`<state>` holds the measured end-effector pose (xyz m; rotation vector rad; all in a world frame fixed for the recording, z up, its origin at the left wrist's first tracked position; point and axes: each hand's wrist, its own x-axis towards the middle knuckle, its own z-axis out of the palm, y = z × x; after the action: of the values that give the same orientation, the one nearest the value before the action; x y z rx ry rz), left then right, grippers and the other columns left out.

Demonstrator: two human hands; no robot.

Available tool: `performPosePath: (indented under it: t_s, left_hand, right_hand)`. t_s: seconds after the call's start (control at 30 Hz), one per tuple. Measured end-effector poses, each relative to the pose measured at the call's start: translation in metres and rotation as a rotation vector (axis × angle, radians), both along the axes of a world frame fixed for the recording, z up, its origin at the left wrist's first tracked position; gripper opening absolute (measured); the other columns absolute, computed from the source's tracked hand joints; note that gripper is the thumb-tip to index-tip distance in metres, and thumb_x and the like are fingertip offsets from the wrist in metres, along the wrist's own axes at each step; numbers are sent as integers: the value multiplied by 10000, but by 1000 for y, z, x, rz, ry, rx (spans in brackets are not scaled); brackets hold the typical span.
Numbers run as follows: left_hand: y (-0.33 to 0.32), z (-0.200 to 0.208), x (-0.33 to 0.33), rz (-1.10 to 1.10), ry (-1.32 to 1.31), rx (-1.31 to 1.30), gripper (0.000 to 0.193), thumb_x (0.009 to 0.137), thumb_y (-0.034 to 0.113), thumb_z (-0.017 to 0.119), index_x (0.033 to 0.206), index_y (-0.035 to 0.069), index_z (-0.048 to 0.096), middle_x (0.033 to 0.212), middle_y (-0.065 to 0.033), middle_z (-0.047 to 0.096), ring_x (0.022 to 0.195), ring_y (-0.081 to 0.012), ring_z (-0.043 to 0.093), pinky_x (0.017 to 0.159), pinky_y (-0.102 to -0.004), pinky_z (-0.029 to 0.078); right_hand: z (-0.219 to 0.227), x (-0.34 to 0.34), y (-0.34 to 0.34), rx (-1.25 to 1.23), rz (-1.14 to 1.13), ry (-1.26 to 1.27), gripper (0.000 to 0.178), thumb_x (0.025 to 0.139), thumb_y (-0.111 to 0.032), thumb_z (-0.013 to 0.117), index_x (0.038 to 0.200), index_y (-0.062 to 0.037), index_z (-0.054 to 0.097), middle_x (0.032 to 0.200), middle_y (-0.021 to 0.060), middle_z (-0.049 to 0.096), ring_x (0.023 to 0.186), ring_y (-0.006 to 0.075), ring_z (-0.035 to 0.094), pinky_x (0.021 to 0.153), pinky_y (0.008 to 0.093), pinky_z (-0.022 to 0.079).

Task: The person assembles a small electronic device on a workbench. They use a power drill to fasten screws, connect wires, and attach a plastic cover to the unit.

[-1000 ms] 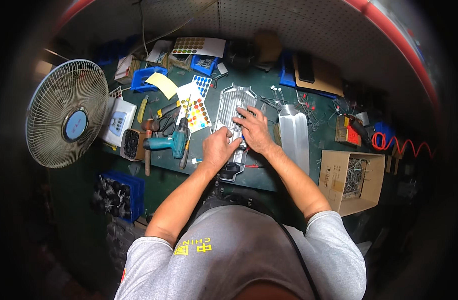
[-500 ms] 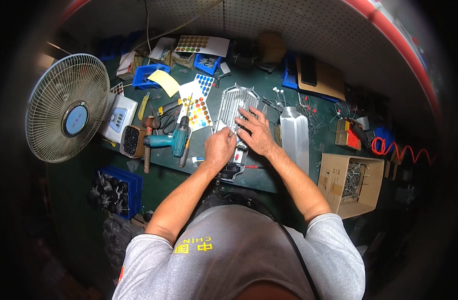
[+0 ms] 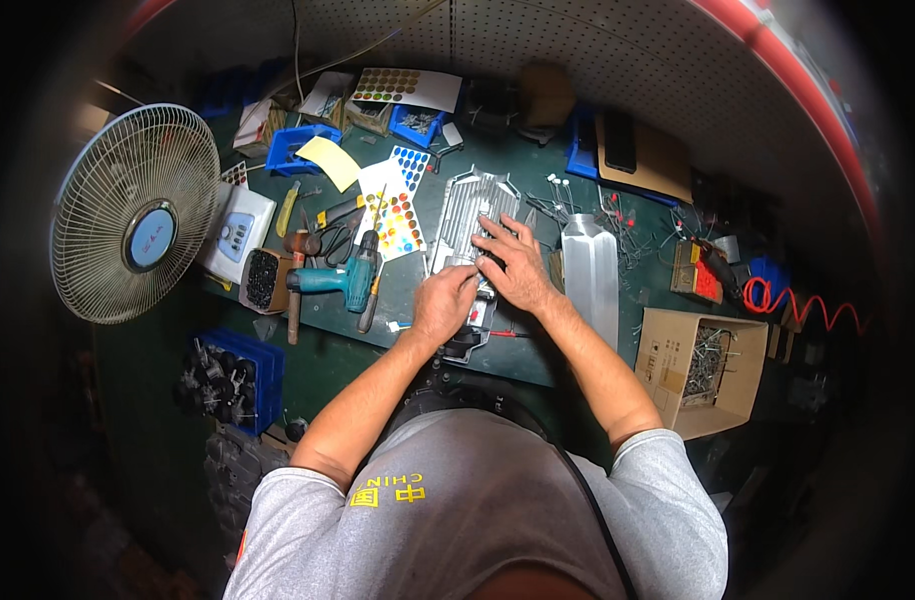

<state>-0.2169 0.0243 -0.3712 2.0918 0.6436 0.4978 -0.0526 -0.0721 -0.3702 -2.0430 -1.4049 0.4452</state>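
Note:
A long silver finned metal housing point(image 3: 462, 208) lies on the bench in front of me, pointing away. My right hand point(image 3: 521, 272) rests on its right side, fingers stretched out over the fins. My left hand point(image 3: 444, 306) is closed at the lower left of the housing, its fingertips bent in beside the right thumb. Whatever those fingers pinch is hidden. Nearer my body, below the hands, an open section with a black end part point(image 3: 464, 344) and small red and white pieces shows. A smooth silver metal cover point(image 3: 589, 268) lies right of the housing.
Left of my hands are a teal power drill point(image 3: 350, 282), a hammer point(image 3: 295, 300), sticker sheets point(image 3: 398, 222) and a fan point(image 3: 143, 220). A cardboard box of metal parts point(image 3: 668, 365) is at the right. Blue bins point(image 3: 300, 150) line the back; a red coiled hose point(image 3: 803, 303) hangs right.
My left hand has shifted very slightly to the right, still against the housing. The right hand stays almost in place on the fins.

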Motion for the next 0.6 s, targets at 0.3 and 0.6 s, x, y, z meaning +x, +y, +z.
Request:
performPosePath:
  t_s: [0.3,0.6]
  left_hand:
    - [0,1,-9,-165,191,314,320,933,158,617,1243,80,645,843,-124,636,808,-335,672,695,-466,549]
    - [4,-4,-12,-295,277,369,303,900,146,651,1195,82,657,862,-112,632,826,-322,679,703,-446,565]
  right_hand:
    - [6,-2,1,13,-18,40,376,918,-293,649,1257,-137,692,1542,54,490,1457,336,337,1164,531,273]
    - [-10,-9,3,155,-7,80,238,895,-197,675,1074,-62,757,1520,160,493,1476,407,300,1194,498,280]
